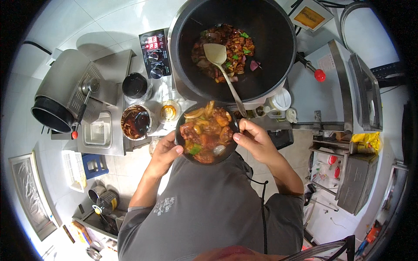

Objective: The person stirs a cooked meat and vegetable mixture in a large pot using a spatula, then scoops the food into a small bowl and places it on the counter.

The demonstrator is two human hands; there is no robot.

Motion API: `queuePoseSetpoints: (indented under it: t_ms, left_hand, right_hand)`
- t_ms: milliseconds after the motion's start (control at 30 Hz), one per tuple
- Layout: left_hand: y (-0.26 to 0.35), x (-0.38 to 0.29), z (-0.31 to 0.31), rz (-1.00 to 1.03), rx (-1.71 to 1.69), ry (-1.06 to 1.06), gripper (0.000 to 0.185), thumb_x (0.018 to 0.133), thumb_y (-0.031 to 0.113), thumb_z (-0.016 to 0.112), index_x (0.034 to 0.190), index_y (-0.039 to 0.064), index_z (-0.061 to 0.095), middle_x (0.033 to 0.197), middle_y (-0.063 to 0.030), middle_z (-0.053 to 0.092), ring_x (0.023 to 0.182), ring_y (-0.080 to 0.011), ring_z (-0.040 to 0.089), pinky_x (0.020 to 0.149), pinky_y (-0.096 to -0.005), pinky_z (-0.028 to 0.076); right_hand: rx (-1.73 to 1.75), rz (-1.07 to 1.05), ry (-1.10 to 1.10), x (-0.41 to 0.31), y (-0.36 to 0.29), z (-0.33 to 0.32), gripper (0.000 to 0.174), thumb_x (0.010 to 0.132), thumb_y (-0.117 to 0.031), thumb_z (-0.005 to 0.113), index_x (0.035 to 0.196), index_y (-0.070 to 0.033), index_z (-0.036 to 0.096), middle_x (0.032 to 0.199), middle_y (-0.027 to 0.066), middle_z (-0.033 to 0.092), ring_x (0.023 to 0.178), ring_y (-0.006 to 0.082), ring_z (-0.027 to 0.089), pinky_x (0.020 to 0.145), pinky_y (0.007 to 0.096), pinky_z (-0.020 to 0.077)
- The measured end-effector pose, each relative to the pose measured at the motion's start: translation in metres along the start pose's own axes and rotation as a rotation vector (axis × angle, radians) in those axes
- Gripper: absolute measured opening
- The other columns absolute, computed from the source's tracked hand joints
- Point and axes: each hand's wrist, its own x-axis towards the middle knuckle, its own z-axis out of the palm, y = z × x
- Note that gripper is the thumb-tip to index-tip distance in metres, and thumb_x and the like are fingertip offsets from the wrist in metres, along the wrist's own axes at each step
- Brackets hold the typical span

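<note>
A round black bowl (209, 161) is held level in front of my chest. Chunks of browned meat, onion and green pepper in sauce (206, 137) fill it. My left hand (165, 151) grips the bowl's left side, thumb on the rim. On the opposite side, my right hand (256, 140) has its thumb over the rim and its fingers against the outer wall. Just beyond the bowl is a large black wok-like drum (267, 65) containing more of the cooked food (240, 47). A pale-headed metal spatula (215, 53) leans in it, its handle reaching over the near rim.
Left of the drum are a control panel (155, 53), a tub of dark sauce (135, 122), a black container (134, 85) and a cup of yellowish liquid (168, 112). White-lidded containers (281, 99) sit at its right. A red-knobbed lever (320, 75) juts out nearby.
</note>
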Motion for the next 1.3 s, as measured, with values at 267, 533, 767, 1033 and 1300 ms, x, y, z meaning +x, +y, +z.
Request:
queuePoseSetpoints:
  t_ms: [267,533,767,1033,1300]
  left_hand:
    - [0.001,-0.015,-0.012,0.048,-0.055,0.081,0.065,0.093,0.029,0.072,0.143,-0.005,0.047,0.136,-0.0144,0.061,0.125,-0.0233,0.059,0.109,-0.0390,0.045]
    - [-0.012,-0.031,-0.027,0.082,-0.081,0.206,0.059,0.094,0.029,0.071,0.138,-0.004,0.051,0.130,-0.0147,0.063,0.117,-0.0234,0.064,0.100,-0.0394,0.053]
    - [-0.020,-0.035,-0.034,0.143,-0.114,0.285,0.055,0.094,0.028,0.071,0.135,-0.002,0.052,0.130,-0.0140,0.063,0.115,-0.0244,0.065,0.100,-0.0417,0.054]
    - [-0.026,-0.041,-0.045,0.120,-0.129,0.319,0.056,0.094,0.026,0.067,0.137,-0.005,0.050,0.133,-0.0171,0.062,0.118,-0.0281,0.064,0.102,-0.0432,0.053]
    - [-0.030,-0.031,-0.046,0.162,-0.146,0.289,0.056,0.095,0.024,0.066,0.140,-0.005,0.049,0.137,-0.0174,0.060,0.122,-0.0289,0.063,0.105,-0.0455,0.052]
  right_hand:
    - [-0.979,-0.148,0.320,0.044,-0.014,-0.022,0.033,0.087,-0.009,0.074,0.112,-0.002,0.054,0.106,0.0195,0.055,0.091,0.0343,0.063,0.081,0.0429,0.0535]
    - [-1.246,0.254,0.126,0.104,-0.025,-0.064,0.040,0.087,-0.003,0.059,0.125,-0.005,0.048,0.107,0.0287,0.063,0.105,0.0464,0.062,0.089,0.0523,0.0496]
    - [-1.033,0.273,-0.077,0.142,-0.085,-0.096,0.032,0.100,-0.016,0.059,0.128,-0.003,0.066,0.078,0.0114,0.065,0.070,0.0192,0.063,0.064,0.0337,0.0497]
    - [-0.858,0.688,-0.443,0.130,-0.145,-0.101,0.038,0.100,-0.012,0.053,0.136,-0.009,0.064,0.057,-0.0005,0.049,0.036,0.0037,0.036,0.031,0.0252,0.0239]
    - [-1.350,0.120,0.057,0.113,-0.019,-0.056,0.030,0.093,-0.013,0.057,0.119,-0.009,0.072,0.090,0.0239,0.070,0.085,0.0419,0.069,0.077,0.0499,0.0548]
